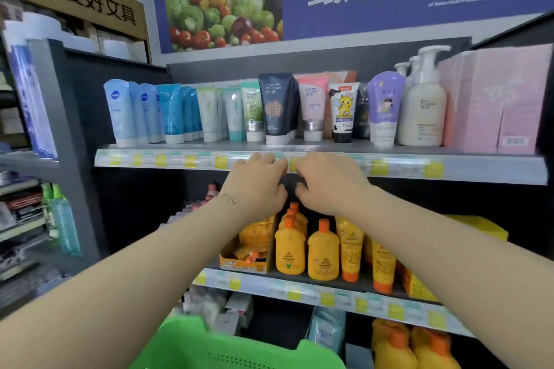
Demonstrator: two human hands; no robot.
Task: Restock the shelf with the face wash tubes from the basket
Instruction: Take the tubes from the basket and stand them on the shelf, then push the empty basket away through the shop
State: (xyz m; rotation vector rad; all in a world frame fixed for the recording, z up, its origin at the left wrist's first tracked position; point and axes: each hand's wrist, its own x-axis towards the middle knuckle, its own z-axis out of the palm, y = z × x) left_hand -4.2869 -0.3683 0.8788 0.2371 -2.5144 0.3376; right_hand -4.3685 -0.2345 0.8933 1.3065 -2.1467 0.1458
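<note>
Left of the dark tube, blue face wash tubes are standing upright along the top shelf. Well below it, the green basket is sitting. Just under the dark tube, the left hand is hovering at the shelf's edge, fingers loosely curled and empty. The right hand is matching it. Further right, a pump bottle is standing.

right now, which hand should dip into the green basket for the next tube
Left, probably. The left hand and right hand both look empty at the top shelf edge, but the green basket sits lower left, nearer the left forearm.
</note>
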